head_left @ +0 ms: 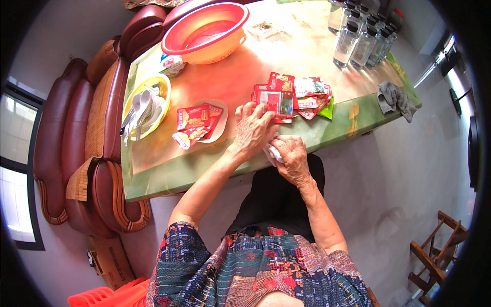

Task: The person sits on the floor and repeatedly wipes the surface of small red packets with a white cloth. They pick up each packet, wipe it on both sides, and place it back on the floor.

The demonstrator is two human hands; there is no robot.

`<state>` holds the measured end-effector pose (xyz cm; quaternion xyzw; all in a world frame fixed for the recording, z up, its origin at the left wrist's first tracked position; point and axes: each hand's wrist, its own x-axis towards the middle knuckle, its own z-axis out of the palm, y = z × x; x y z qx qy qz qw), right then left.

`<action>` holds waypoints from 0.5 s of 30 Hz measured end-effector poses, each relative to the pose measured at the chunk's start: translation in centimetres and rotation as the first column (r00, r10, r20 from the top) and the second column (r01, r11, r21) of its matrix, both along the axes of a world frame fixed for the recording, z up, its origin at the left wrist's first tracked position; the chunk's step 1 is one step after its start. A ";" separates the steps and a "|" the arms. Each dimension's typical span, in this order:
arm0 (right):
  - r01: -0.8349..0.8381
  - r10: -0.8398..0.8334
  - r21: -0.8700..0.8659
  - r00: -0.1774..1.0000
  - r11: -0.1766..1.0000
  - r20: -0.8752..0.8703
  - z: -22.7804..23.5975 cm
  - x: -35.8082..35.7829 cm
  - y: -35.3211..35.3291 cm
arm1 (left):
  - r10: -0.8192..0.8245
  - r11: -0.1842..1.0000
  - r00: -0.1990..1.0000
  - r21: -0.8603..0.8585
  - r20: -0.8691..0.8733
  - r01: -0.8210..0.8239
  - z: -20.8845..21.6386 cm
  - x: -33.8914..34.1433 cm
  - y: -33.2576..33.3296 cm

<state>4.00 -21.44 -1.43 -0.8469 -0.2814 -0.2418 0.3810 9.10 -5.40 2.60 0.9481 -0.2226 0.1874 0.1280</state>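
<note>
My left hand [251, 128] lies at the near edge of the table, its curled fingers gripping the lower left of a red food packet [279, 105]. Its thumb is mostly hidden. That packet lies over other red packets [282, 81]. Close beside it, just off the table's edge, my right hand [291, 157] is closed on a crumpled white cloth [274, 152]. To the right of the pile are more red and white packets [309, 89], with a bright green one [327, 109] under them. Left of my hands, several red packets [193, 118] rest on a pale plate [221, 134].
A yellow bowl [164, 84] of white spoons stands at the table's left, beyond it a large orange-red basin [204, 53]. Several clear dark-capped bottles [346, 45] crowd the far right. A grey cloth [396, 100] hangs over the right edge. A brown sofa [76, 128] is left.
</note>
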 end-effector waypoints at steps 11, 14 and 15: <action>-0.207 0.334 0.374 0.889 0.904 -0.314 0.7 -0.1 -2.5 | 0.040 0.999 0.997 0.029 -0.071 -0.038 -1.7 -8.7 2.8; -0.062 0.514 0.677 0.703 0.733 -0.492 1.2 -0.4 -3.3 | 0.060 0.997 0.992 -0.039 -0.107 -0.065 -1.7 -11.1 2.2; -0.005 0.547 0.738 0.676 0.675 -0.495 1.6 -0.4 -3.5 | 0.063 0.996 0.991 -0.050 -0.116 -0.070 -1.6 -11.8 2.2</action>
